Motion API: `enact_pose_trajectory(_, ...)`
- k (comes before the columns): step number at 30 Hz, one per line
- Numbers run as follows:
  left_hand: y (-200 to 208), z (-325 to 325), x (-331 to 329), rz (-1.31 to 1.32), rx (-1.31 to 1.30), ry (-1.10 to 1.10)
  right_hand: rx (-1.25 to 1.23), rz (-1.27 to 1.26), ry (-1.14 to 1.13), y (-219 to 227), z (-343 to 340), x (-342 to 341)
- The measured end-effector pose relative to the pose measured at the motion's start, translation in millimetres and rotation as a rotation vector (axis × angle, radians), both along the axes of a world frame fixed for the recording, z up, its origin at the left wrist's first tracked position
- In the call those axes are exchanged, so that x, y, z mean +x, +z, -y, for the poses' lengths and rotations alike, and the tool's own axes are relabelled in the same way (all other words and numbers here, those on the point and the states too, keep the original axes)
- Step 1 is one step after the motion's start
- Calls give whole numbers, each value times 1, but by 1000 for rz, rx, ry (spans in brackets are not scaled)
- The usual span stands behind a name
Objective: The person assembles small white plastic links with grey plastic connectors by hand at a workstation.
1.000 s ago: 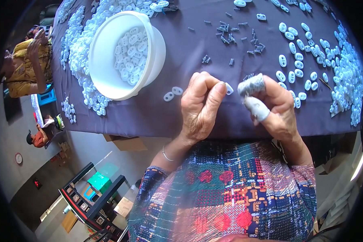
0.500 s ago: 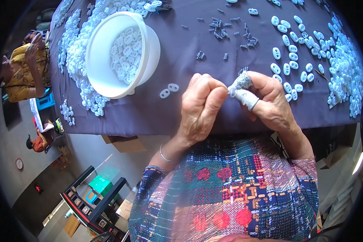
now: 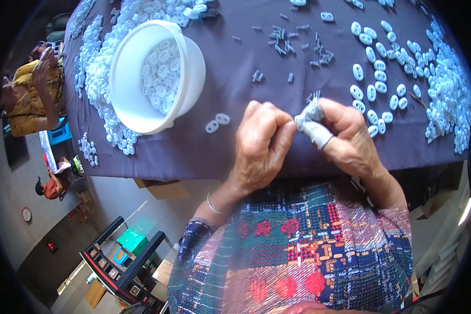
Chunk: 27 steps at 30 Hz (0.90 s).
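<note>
My left hand (image 3: 260,147) pinches with thumb and bent forefinger pressed together on a small white plastic piece (image 3: 298,120), of which only a pale bit shows at the very tips; the rest is covered by my fingers. The tips of my right hand (image 3: 353,140) meet it from the other side, thumb and forefinger drawn in close, both bound in whitish-grey wrapping (image 3: 316,133); whether they clamp the piece or only touch it, I cannot tell. So the piece sits right between my two hands, at the point where they come together, above the near part of the dark purple-grey tablecloth (image 3: 225,154). Just beyond my wrapped forefinger lie a few thin dark metal coil springs (image 3: 313,96), and farther out a looser cluster of the same springs (image 3: 280,44) spreads across the cloth. To the left of my left hand, a pair of white oval plastic pieces with two holes (image 3: 212,126) lies side by side, touching or nearly so. Past them stands a round white plastic tub (image 3: 194,78), tilted in my view, with many such pieces inside, and a large heap of white pieces (image 3: 97,78) lies along its far left side. Beyond my right hand, white ovals (image 3: 371,93) are scattered singly, and at the table's right edge they give way to another dense white heap (image 3: 447,91).
</note>
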<state>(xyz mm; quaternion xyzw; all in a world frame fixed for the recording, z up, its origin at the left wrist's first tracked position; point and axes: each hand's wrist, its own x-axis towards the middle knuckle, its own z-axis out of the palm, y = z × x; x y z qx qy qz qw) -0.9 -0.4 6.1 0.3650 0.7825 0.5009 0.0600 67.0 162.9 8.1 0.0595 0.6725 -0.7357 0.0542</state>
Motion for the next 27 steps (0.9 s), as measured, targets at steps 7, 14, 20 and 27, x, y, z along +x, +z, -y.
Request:
enact_pose_trajectory(7, -3, 2, 0, 9, 78, -76, 161, -122, 41, 4, -3, -2)
enact_pose_trajectory(14, -8, -4, 0, -58, 126, -29, 68, 117, 4, 16, -2, 1)
enact_pose_trajectory(20, -1, 4, 4, -129, 102, 74, -17, 151, -12, 17, -1, 1)
enact_pose_trajectory(27, -8, 52, 4, -327, -101, 489, -127, 96, -155, 9, -3, 10)
